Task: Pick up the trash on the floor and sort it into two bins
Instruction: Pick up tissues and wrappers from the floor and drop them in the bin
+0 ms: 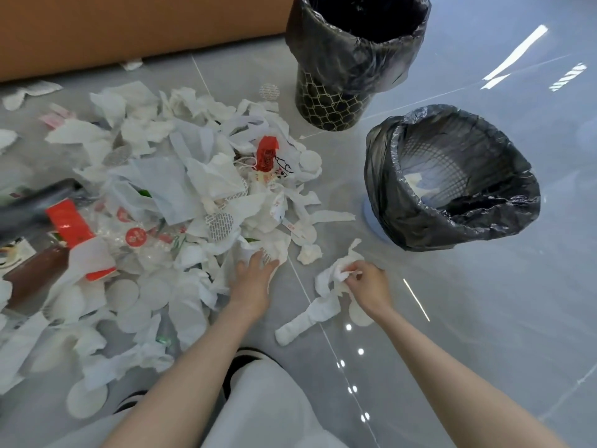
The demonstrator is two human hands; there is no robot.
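A heap of trash (181, 189) covers the floor on the left: white tissues, paper discs, clear plastic, red wrappers. My left hand (255, 276) reaches into its near edge and its fingers touch a white tissue (274, 250). To the right, my right hand (365, 282) pinches a crumpled white tissue (336, 273) just above the floor. A rolled white tissue (307, 321) lies below it. A mesh bin (452, 179) lined with a black bag stands at the right with a little white paper inside. A taller patterned black bin (352, 53) stands behind it.
A brown cardboard sheet (129, 30) lies along the back. A brown bottle (35, 276) and a red packet (69, 221) lie at the heap's left. The glossy grey floor (484, 318) stretches to the right. My knee in light trousers (268, 409) is at the bottom.
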